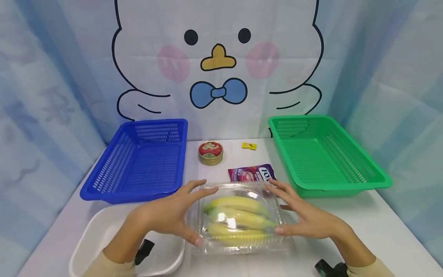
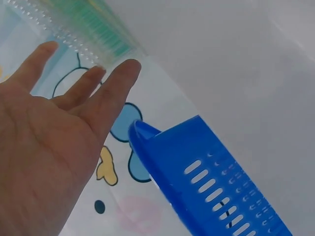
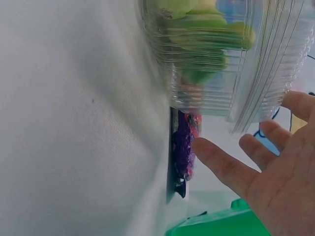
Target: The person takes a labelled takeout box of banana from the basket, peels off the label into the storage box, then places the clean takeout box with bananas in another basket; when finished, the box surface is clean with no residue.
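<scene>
A clear plastic clamshell box (image 1: 238, 250) sits on the white table in front of me, with several yellow-green bananas (image 1: 238, 218) visible through its lid. On its left side is my left hand (image 1: 169, 213), fingers spread, with the thumb by the near left corner. My right hand (image 1: 308, 221) flanks the opposite side, its fingers also spread beside the rim. The right wrist view shows the box (image 3: 206, 101) side-on, with the fingers of my right hand (image 3: 275, 162) close to its edge. Whether either hand touches the box is hard to tell.
Behind the box lie a purple snack packet (image 1: 250, 174), a round red-and-gold tin (image 1: 210, 154) and a small yellow packet (image 1: 249, 146). A blue basket (image 1: 155, 165) stands at left, a green basket (image 1: 318, 161) at right. Under my left forearm is a white tub (image 1: 81, 246).
</scene>
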Tool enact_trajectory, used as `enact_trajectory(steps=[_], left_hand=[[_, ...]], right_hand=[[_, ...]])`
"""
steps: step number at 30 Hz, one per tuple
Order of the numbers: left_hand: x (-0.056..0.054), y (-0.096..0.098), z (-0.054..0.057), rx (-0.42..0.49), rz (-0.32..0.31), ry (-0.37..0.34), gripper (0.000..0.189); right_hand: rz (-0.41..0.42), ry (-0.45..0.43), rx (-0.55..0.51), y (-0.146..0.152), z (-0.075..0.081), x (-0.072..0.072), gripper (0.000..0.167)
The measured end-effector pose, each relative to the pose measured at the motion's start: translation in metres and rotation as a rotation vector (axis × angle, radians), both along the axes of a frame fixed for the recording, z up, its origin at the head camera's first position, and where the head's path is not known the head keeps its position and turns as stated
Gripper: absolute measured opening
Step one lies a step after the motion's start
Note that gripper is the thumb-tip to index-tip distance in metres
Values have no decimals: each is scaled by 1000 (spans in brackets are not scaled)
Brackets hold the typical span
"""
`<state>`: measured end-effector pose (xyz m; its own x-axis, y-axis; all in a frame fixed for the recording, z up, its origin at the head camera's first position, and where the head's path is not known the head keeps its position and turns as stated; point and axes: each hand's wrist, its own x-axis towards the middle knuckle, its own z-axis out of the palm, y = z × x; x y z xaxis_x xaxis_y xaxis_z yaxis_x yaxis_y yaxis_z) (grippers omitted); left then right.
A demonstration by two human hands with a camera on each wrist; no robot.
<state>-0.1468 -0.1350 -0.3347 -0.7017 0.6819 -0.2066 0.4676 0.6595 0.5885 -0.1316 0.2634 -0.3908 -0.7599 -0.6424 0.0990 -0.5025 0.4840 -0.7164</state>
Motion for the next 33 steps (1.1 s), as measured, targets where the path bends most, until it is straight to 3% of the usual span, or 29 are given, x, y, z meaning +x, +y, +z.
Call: enact_trajectory(steps=[5,13,21,33], left_hand=[[-1,2,-4,-39,-1,-48,113],[-2,4,-13,-33,-3,-45,108],[-1,3,-14,-27,10,-47,107],[-8,7,-16,45,-59,-60,108]], right_hand=[[1,-7,-8,0,-1,1,98],[38,-25,-46,5,-7,0,101],[106,-95,-133,4,-15,-2,125],[77,-190,-174,10,-14,-1,129]])
